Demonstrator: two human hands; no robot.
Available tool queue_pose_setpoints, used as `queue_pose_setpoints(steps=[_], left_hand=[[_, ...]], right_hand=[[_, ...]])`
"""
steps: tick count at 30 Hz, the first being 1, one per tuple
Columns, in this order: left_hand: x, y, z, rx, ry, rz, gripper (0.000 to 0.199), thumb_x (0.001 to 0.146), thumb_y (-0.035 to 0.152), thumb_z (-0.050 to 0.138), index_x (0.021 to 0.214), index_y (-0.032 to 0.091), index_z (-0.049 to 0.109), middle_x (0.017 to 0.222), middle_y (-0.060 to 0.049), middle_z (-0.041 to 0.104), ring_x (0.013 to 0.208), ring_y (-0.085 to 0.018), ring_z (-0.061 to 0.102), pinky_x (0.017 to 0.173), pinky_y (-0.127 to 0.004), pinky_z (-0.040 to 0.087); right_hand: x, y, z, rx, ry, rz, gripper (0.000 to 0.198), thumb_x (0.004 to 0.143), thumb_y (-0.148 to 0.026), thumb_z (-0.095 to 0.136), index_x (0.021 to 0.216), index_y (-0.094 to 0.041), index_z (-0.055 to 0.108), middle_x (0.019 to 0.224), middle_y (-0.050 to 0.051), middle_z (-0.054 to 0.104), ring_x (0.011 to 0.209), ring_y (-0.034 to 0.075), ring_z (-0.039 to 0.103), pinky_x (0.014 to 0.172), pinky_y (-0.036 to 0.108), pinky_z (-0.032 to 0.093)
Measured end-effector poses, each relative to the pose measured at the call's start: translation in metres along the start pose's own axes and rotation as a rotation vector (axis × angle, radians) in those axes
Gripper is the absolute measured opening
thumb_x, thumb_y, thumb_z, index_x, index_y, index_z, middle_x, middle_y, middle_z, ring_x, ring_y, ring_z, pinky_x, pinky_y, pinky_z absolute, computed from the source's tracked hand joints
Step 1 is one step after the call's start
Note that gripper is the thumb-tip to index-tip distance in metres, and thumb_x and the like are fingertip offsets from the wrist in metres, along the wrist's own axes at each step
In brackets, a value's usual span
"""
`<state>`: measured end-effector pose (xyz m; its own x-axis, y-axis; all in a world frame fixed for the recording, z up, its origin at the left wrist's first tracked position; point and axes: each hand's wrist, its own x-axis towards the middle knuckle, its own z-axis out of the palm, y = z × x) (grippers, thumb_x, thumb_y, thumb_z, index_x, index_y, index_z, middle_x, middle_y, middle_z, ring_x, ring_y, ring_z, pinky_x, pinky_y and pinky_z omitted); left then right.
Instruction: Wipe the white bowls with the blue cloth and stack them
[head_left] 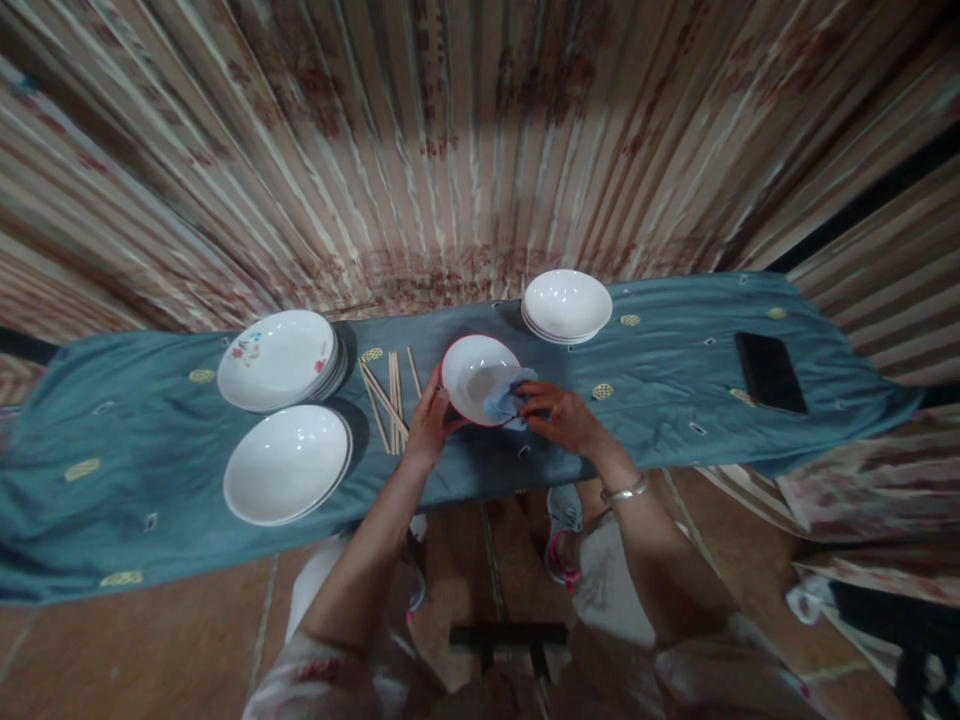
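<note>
A white bowl with a red rim (474, 368) is tilted toward me above the middle of the table. My left hand (429, 418) grips it by its left edge, thumb at the rim. In my right hand (556, 412) a light blue cloth (504, 400) is bunched and pressed against the bowl's lower right inside. Part of the bowl's rim is hidden behind the cloth. Just left of my left hand, several wooden chopsticks (394, 400) lie loosely, some crossing. Behind my right hand stands a stack of white bowls (568, 303).
A stack of flowered white plates (281, 358) stands at left, with large white bowls (289, 465) stacked in front. A black flat device (771, 372) lies at right on the blue-green tablecloth (660, 370). Pleated curtains (450, 150) hang behind the table.
</note>
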<state>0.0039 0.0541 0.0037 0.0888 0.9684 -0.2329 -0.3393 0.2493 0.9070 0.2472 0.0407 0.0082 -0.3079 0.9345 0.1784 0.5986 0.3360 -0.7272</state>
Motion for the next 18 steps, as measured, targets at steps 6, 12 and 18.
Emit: queue_pose_setpoints(steps=[6,12,18], left_hand=[[-0.003,0.003,0.002,0.05,-0.02,0.014,0.094,0.075,0.061,0.078,0.156,0.03,0.041,0.162,-0.008,0.041,0.13,-0.034,0.054,0.074,-0.031,0.064],[-0.004,0.001,0.005,0.083,-0.027,0.047,0.089,0.075,0.062,0.077,0.153,0.03,0.047,0.162,-0.007,0.043,0.135,-0.035,0.051,0.076,-0.031,0.065],[-0.005,0.001,0.006,0.108,-0.029,0.059,0.083,0.077,0.062,0.076,0.151,0.032,0.05,0.159,-0.007,0.047,0.135,-0.035,0.052,0.079,-0.032,0.064]], right_hand=[[0.005,0.002,0.0,-0.058,0.101,0.127,0.023,0.075,-0.008,0.065,0.083,-0.024,0.081,0.125,0.005,0.075,0.118,0.027,0.071,0.105,0.041,0.056],[0.017,0.001,0.004,-0.157,0.154,0.129,0.024,0.08,-0.008,0.061,0.086,-0.023,0.079,0.127,0.007,0.074,0.115,0.026,0.072,0.103,0.04,0.055],[0.037,0.003,0.013,-0.159,0.259,0.091,0.025,0.079,-0.007,0.058,0.086,-0.019,0.079,0.115,0.011,0.076,0.103,0.027,0.074,0.095,0.039,0.057]])
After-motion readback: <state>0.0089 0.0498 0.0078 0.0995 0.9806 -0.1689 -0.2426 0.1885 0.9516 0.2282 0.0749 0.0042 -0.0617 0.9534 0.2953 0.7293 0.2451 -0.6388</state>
